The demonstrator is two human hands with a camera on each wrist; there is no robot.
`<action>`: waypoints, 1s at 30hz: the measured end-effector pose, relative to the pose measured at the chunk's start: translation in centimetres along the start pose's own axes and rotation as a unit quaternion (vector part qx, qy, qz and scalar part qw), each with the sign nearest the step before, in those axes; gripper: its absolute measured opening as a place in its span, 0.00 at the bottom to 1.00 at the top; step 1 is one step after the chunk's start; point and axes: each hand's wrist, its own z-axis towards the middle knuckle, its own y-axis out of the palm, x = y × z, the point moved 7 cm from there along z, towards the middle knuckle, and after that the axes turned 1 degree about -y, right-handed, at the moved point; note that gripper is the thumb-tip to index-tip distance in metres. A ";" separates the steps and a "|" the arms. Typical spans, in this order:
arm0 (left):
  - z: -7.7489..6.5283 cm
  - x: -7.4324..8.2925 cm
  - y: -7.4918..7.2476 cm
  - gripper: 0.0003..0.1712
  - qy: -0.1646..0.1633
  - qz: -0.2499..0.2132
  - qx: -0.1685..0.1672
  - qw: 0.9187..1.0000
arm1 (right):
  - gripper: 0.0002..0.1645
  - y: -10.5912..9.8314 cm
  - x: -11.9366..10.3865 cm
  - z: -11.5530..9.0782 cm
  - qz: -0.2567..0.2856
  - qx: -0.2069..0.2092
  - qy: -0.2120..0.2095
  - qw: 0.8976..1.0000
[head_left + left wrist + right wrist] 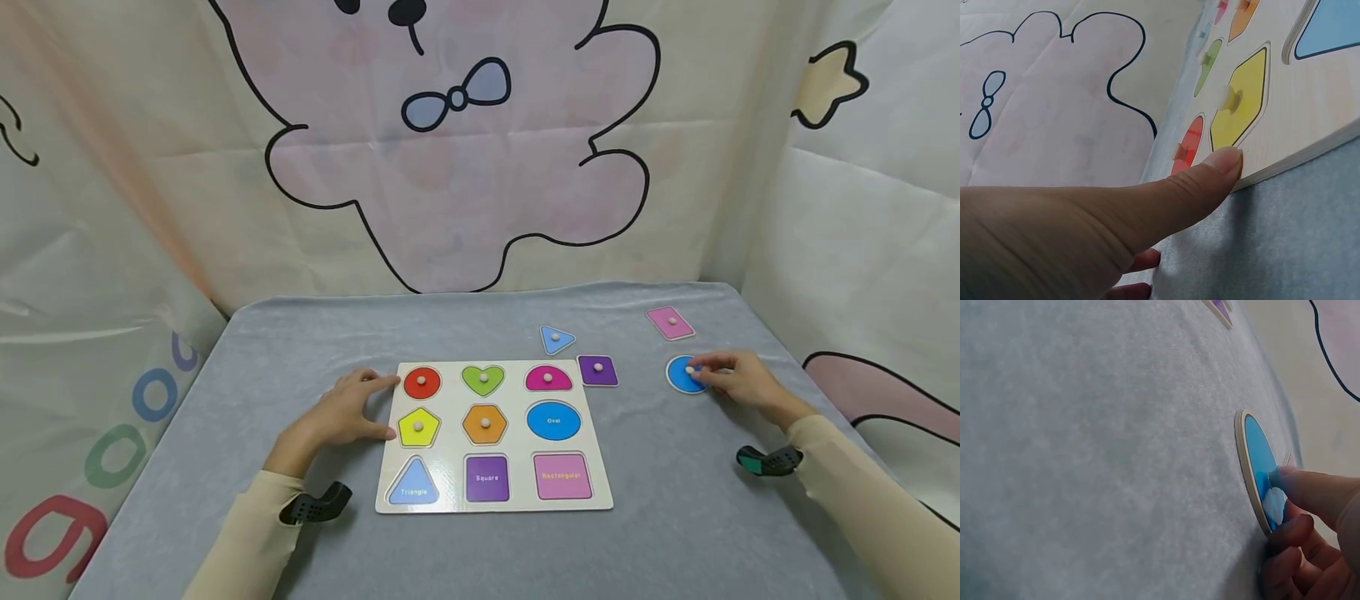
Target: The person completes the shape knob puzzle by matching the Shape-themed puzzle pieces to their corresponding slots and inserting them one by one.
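Observation:
A white wooden shape-puzzle board [450, 417] lies flat on the table. My left hand [337, 412] is at its left edge, index finger and thumb extended against it; in the left wrist view the thumb [1191, 187] presses beside the yellow pentagon [1244, 90]. Off to the board's right, my right hand [738, 383] pinches the knob of a blue oval puzzle piece [679, 379] between thumb and fingertips. From the right wrist, the oval [1257, 450] shows its pale wooden rim close over the cloth, its near end partly covered by fingers.
Knobbed shapes fill the board's upper spots, including a green heart [483, 379]. Labelled recesses show for oval [553, 429], triangle, square and rectangle. Loose on the grey cloth [660, 517] are a blue triangle [553, 342], a purple square [597, 379] touching the board's corner, and a pink parallelogram-looking piece [667, 329].

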 end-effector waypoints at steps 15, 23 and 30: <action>-0.1 0.1 0.0 0.50 -0.004 0.002 -0.004 1.000 | 0.28 0.1 0.3 0.6 -0.018 -0.010 0.005 1.000; -0.1 0.4 0.0 0.50 0.002 0.000 -0.009 1.000 | 0.23 -0.2 -0.4 0.4 -0.031 0.004 -0.011 0.999; -0.2 0.4 -0.1 0.50 0.003 0.001 -0.008 1.000 | 0.23 -0.2 -1.8 0.5 -0.007 -0.005 -0.015 1.000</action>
